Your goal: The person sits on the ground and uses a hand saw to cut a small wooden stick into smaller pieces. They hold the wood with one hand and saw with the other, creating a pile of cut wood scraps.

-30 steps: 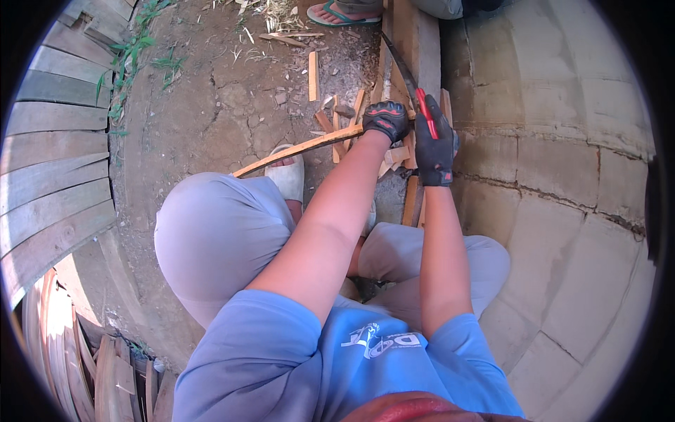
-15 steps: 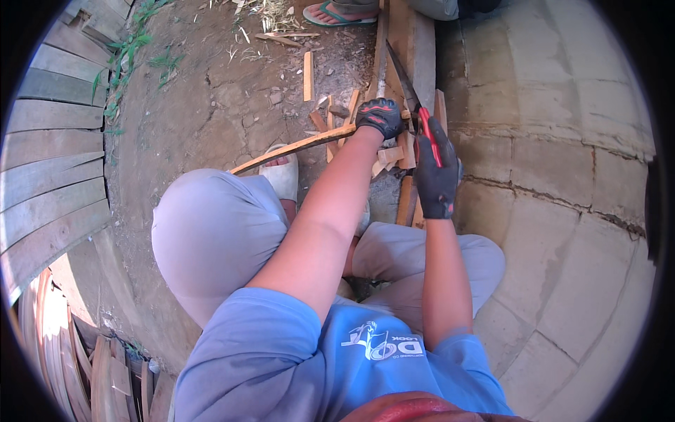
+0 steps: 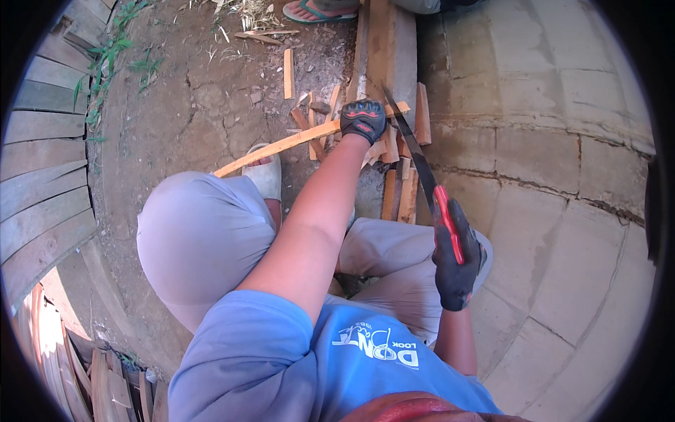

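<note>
Far left, I have a grey plank wall [image 3: 46, 165] bending with the lens; below it a heap of split wood [image 3: 105, 387], cut off by the dark rim. Next, the bare earth [image 3: 183, 126], then the person's left knee in grey cloth [image 3: 204, 239].

The wood strip [image 3: 288, 143] starts at that knee and runs up and rightward, its long axis on a shallow slant. I can't make out whether its near end stops at the knee or goes behind it. A pale shoe [image 3: 266, 177] sits partly under it. The left hand [image 3: 363, 121], in a black glove, has its fingers curled together and clamped on the strip near the far end — a short stub shows beyond the fist, over loose offcuts [image 3: 376, 151] beside a long beam [image 3: 383, 49]. Top edge: another person's sandalled foot [image 3: 320, 10], cropped.

The saw [image 3: 420, 160] points away, up and slightly left, blade crossing the strip just right of the fist; contact probable. The right hand [image 3: 457, 264] is closed round its red handle — fingertips hidden from me. Far right, paved slabs [image 3: 562, 260].
</note>
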A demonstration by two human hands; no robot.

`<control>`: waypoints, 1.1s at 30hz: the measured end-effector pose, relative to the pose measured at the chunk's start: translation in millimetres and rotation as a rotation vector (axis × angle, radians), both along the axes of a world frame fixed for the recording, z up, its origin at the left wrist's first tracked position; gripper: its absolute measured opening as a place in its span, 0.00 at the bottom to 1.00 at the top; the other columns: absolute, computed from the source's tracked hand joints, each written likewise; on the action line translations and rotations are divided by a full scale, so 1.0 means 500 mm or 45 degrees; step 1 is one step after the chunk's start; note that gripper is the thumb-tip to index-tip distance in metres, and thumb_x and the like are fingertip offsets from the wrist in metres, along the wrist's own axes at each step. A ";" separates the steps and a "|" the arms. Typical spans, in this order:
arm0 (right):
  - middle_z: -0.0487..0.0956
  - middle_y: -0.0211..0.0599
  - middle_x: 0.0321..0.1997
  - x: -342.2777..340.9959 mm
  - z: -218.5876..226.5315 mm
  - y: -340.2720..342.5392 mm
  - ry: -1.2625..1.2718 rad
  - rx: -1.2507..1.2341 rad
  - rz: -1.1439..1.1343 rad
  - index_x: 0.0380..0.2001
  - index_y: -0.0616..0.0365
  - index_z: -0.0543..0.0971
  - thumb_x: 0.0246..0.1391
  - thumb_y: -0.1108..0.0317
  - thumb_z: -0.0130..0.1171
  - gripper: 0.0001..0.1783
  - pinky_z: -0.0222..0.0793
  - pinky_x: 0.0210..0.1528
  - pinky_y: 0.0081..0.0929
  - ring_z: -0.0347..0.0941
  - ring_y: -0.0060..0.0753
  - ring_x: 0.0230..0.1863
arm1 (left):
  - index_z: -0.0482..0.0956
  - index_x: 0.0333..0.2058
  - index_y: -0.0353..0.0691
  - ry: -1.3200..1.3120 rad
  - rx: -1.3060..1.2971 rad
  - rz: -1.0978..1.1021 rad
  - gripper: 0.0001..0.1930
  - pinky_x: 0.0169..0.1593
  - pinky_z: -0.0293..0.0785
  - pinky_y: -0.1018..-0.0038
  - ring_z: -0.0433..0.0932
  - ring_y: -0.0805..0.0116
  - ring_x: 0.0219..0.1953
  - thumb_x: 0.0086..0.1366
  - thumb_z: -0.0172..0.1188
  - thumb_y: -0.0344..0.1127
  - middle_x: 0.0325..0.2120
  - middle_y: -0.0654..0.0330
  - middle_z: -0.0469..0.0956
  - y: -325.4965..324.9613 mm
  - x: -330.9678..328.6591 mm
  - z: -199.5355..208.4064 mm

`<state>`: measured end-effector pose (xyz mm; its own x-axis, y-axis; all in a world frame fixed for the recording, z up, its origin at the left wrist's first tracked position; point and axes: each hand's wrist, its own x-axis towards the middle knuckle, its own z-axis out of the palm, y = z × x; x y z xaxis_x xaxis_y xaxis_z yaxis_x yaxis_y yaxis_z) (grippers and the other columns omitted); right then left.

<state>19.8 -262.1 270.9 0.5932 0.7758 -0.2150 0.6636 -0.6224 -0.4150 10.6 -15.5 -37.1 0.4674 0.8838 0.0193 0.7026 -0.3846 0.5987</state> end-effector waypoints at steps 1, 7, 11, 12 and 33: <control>0.86 0.48 0.58 0.013 -0.024 0.017 -0.022 0.027 0.038 0.66 0.55 0.80 0.68 0.66 0.61 0.24 0.78 0.58 0.38 0.86 0.48 0.56 | 0.89 0.37 0.45 0.013 0.004 -0.015 0.11 0.43 0.83 0.55 0.89 0.52 0.41 0.66 0.57 0.37 0.38 0.52 0.89 -0.002 0.002 0.006; 0.86 0.50 0.59 0.082 -0.178 0.155 -0.066 0.396 0.300 0.64 0.55 0.81 0.68 0.63 0.62 0.23 0.77 0.60 0.39 0.84 0.48 0.60 | 0.89 0.38 0.45 -0.004 -0.037 -0.002 0.11 0.45 0.83 0.55 0.89 0.52 0.43 0.65 0.58 0.39 0.39 0.51 0.88 0.000 -0.012 0.014; 0.87 0.48 0.58 0.084 -0.282 0.254 -0.085 0.490 0.281 0.64 0.55 0.82 0.68 0.62 0.63 0.23 0.76 0.60 0.38 0.84 0.46 0.59 | 0.89 0.40 0.43 0.024 -0.151 -0.030 0.14 0.47 0.83 0.54 0.89 0.49 0.44 0.64 0.61 0.43 0.40 0.49 0.88 0.008 -0.014 0.027; 0.86 0.49 0.58 0.080 -0.299 0.277 -0.104 0.509 0.284 0.64 0.54 0.82 0.68 0.63 0.62 0.23 0.77 0.60 0.38 0.85 0.47 0.58 | 0.89 0.40 0.43 0.030 -0.182 -0.033 0.15 0.48 0.83 0.54 0.89 0.49 0.44 0.64 0.61 0.44 0.41 0.49 0.88 0.010 -0.015 0.035; 0.85 0.52 0.60 0.010 -0.059 -0.002 0.125 0.095 0.164 0.69 0.53 0.76 0.67 0.66 0.63 0.28 0.81 0.51 0.42 0.87 0.54 0.51 | 0.86 0.50 0.45 0.171 -0.301 -0.065 0.24 0.55 0.82 0.50 0.86 0.45 0.52 0.64 0.65 0.55 0.48 0.46 0.87 0.121 -0.048 0.032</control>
